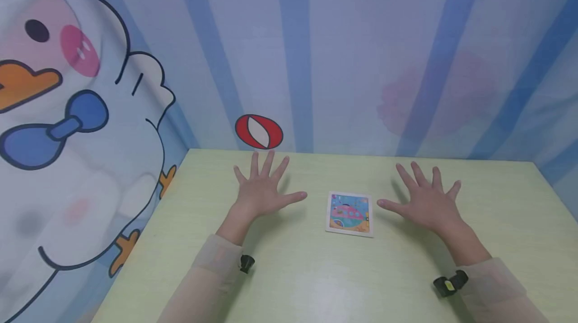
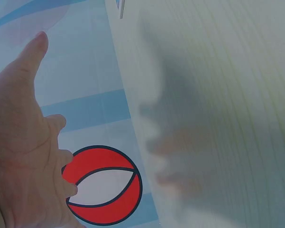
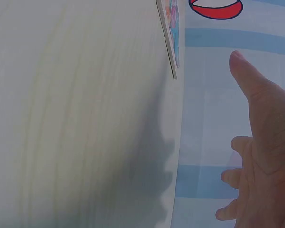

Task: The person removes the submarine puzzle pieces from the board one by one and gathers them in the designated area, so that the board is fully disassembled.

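Observation:
A small square picture puzzle [image 1: 349, 214] with a white border lies flat on the table [image 1: 298, 273], showing a pink submarine-like shape in an undersea scene. To its left, my left hand [image 1: 261, 193] hovers over the tabletop, fingers spread and thumb pointing toward the picture. On the other side my right hand [image 1: 431, 203] is held the same way, its thumb tip close to the picture's right edge. Neither hand holds anything. In the right wrist view the edge of the picture puzzle [image 3: 170, 40] shows at the top; only a corner of it appears in the left wrist view.
Behind the table hangs a blue striped cloth [image 1: 343, 62] with a printed red and white ball [image 1: 259, 132]. A large printed white duck [image 1: 81, 172] fills the left side. Each wrist wears a black strap-mounted device [image 1: 450, 284] over a light sleeve.

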Tool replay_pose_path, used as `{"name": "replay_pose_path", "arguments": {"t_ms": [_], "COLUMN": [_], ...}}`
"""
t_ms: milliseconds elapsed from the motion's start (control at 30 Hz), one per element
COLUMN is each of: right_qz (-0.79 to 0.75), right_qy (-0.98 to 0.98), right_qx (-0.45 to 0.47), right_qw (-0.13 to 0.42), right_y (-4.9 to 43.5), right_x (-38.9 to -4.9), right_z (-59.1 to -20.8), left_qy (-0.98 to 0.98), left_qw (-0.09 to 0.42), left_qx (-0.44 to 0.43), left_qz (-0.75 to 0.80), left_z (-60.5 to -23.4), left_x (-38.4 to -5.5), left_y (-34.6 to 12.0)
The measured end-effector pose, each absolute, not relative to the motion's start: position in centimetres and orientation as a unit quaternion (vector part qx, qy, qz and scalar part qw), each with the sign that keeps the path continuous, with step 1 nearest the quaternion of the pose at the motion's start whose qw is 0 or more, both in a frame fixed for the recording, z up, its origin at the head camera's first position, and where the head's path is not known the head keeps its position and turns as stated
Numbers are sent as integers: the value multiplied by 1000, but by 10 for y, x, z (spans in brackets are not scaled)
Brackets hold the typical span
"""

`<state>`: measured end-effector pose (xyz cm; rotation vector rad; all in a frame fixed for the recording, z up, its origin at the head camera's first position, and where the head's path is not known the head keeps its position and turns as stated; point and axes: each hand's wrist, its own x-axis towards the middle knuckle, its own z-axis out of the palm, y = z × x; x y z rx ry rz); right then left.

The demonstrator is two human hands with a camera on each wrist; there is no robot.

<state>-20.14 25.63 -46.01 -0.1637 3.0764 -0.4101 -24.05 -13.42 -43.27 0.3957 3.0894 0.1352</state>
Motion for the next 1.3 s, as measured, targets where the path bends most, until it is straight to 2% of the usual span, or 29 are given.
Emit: {"name": "replay_pose_path", "arguments": {"t_ms": [267,633,967,1300], "right_qz": [-127,-157,-202,-288], "right_qy": [990,986,975,952], "right_qx": [-55,-64,-81,-96], "right_qw": [10,2,-38,22], "right_y": [256,252,244,233], "right_x": [-202,-199,-197,-201], "right_z": [-459,-457,-458,-465], "left_qy": [988,959,932,926], "left_qw": [21,31,58,81], "left_qx": [146,264,345,362], "left_qz": [45,98,89,71], "left_z": [-434,-435,-438,-451], "left_x": [-242,-233,-217,-204], "left_y": [-134,-121,-97,-71]}}
